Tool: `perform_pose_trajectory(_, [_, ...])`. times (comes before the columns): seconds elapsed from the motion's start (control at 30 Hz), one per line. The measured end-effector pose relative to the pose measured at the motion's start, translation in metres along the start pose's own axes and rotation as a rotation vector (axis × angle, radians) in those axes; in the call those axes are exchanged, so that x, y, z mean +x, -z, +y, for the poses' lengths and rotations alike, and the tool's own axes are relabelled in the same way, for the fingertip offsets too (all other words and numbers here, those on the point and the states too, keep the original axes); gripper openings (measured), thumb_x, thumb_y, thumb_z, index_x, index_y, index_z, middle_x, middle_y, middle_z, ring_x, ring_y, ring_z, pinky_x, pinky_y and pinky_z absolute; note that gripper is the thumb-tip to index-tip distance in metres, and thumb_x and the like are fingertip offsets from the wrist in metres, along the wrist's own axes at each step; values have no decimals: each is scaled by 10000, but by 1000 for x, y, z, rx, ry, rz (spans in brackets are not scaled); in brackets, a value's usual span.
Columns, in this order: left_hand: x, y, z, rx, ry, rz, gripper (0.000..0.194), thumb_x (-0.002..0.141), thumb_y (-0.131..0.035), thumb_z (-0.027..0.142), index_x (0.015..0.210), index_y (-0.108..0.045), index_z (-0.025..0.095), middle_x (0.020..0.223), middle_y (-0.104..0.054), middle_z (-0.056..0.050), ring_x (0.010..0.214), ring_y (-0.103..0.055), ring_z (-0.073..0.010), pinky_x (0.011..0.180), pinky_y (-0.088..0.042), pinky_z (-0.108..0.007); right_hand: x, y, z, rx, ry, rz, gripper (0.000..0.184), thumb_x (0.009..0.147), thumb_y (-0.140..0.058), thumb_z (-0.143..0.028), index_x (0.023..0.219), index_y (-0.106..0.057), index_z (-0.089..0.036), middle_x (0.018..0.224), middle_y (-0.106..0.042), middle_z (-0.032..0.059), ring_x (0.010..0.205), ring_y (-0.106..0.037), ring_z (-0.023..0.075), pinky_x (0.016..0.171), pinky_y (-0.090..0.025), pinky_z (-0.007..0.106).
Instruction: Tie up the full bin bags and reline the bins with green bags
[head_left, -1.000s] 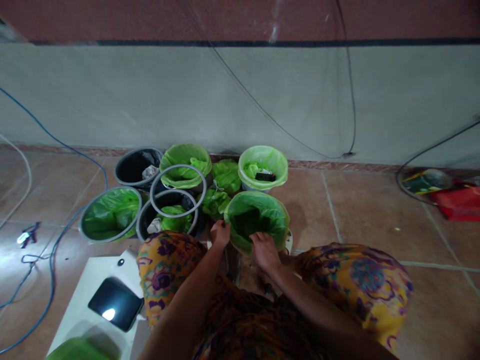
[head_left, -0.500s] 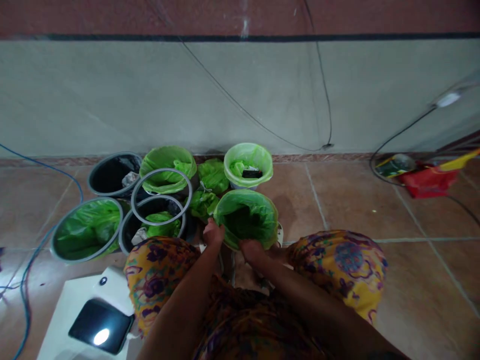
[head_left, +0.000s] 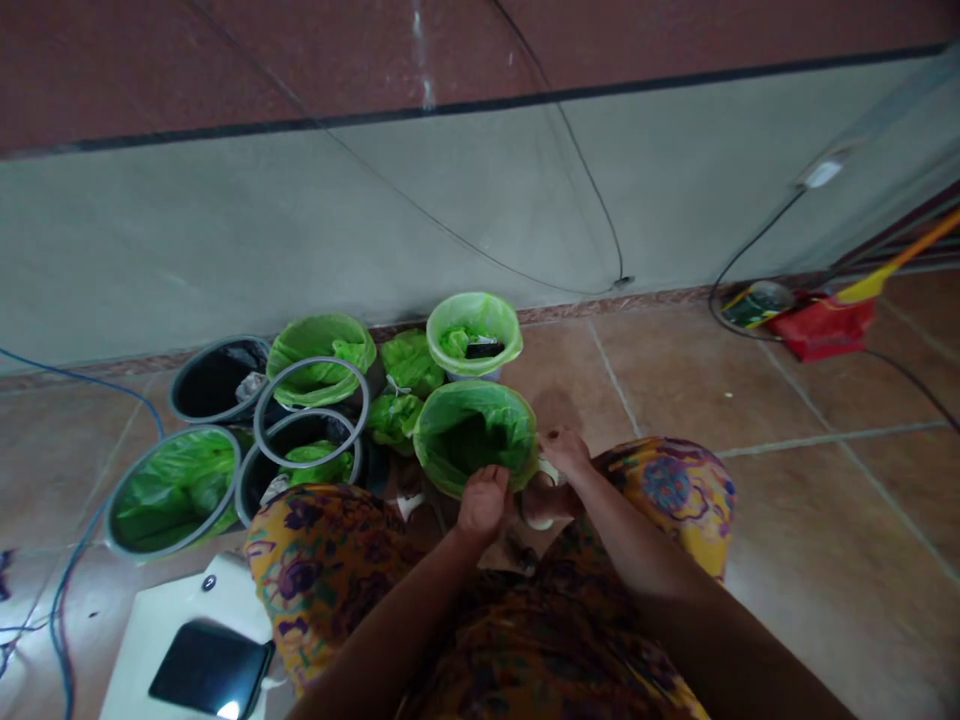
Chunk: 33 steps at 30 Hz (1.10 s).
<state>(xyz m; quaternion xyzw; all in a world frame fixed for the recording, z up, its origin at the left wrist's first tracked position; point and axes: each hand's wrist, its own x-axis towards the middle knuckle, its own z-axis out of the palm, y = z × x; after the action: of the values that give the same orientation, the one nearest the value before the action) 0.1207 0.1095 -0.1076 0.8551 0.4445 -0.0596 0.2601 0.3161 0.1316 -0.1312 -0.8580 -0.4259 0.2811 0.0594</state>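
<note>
A small bin lined with a green plastic bag (head_left: 474, 443) stands on the tiled floor between my knees. My left hand (head_left: 484, 503) rests on the near rim of this bin, fingers curled over the bag's edge. My right hand (head_left: 561, 453) is at the bin's right rim, fingers pinched on the bag's edge. A white object (head_left: 541, 497) lies on the floor just below my right hand.
Several more bins stand to the left and behind: a green-lined one (head_left: 474, 330), a black unlined one (head_left: 217, 362), a grey loose ring (head_left: 310, 411). A white appliance with a dark screen (head_left: 202, 665) is at bottom left. Cables (head_left: 67, 580) run on the floor; a red dustpan (head_left: 825, 325) lies at right.
Both hands moved right along the bin's rim: the left from the left side to the near edge, the right from the near edge to the right side. The camera swung right.
</note>
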Motion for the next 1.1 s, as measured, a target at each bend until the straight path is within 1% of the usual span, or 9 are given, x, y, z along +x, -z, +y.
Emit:
perform_pose_trajectory(0.07, [5,-8,8,61,5,-55,293,898,-462,225,1154,-580,144,1145,-629,-135,1089,-578,-258,964,-447,-374,3,-11,4,28,-16,-69,352,869,-562,-435,831,-750,-140,860,-747,133,816,-701,229,617,-438,259])
perform_pose_trajectory(0.17, [12,-15,6,121,47,-142,300,916,-412,200,1156,-585,151,1119,-647,-138,1064,-609,-251,927,-472,-372,2,-24,2,107,-23,-129,259,843,-592,-361,803,-753,-162,826,-753,85,761,-695,185,563,-401,221])
perform_pose_trajectory(0.37, [17,-28,-4,153,122,-246,354,917,-346,121,1164,-598,142,1049,-679,-157,1033,-663,-255,842,-522,-353,7,-27,-12,228,-16,18,254,846,-561,-294,955,-754,-171,886,-758,57,760,-680,155,585,-431,205])
perform_pose_trajectory(0.6, [18,-38,-7,155,126,-251,351,918,-357,127,1178,-591,104,1046,-683,-182,1025,-672,-285,841,-521,-382,-4,-25,-23,-138,172,-8,324,922,-474,-378,1033,-747,-243,992,-747,83,892,-685,190,718,-463,256])
perform_pose_trajectory(0.7, [17,-32,-8,167,136,-223,352,904,-382,139,1181,-594,96,1064,-672,-195,1069,-647,-297,945,-471,-446,-10,-21,-21,-177,231,-37,358,943,-438,-406,1022,-748,-247,985,-744,87,901,-681,197,730,-457,261])
perform_pose_trajectory(0.87, [18,-13,4,144,199,-102,532,886,-438,185,1414,-431,123,1292,-577,-207,1187,-562,-320,1017,-409,-499,7,-15,-10,116,95,189,401,958,-388,-399,1125,-707,-223,989,-739,91,898,-672,203,747,-460,261])
perform_pose_trajectory(0.93, [19,-11,14,109,156,-50,576,896,-432,204,1466,-374,140,1374,-529,-194,1233,-525,-311,1025,-412,-470,25,-19,-3,316,-33,294,407,945,-379,-351,1130,-697,-178,988,-736,106,891,-670,206,745,-470,263])
perform_pose_trajectory(1.03, [20,-17,28,86,31,36,607,902,-423,185,1501,-326,172,1475,-455,-153,1322,-450,-277,1087,-368,-436,52,-32,6,601,-255,341,388,892,-424,-316,1062,-700,-104,948,-730,130,850,-668,215,696,-485,262])
perform_pose_trajectory(1.1, [22,-26,33,109,-36,77,596,918,-378,151,1509,-312,184,1513,-419,-129,1363,-411,-254,1110,-347,-436,65,-43,11,726,-268,339,383,866,-450,-328,1031,-697,-86,870,-726,116,777,-665,211,646,-487,261])
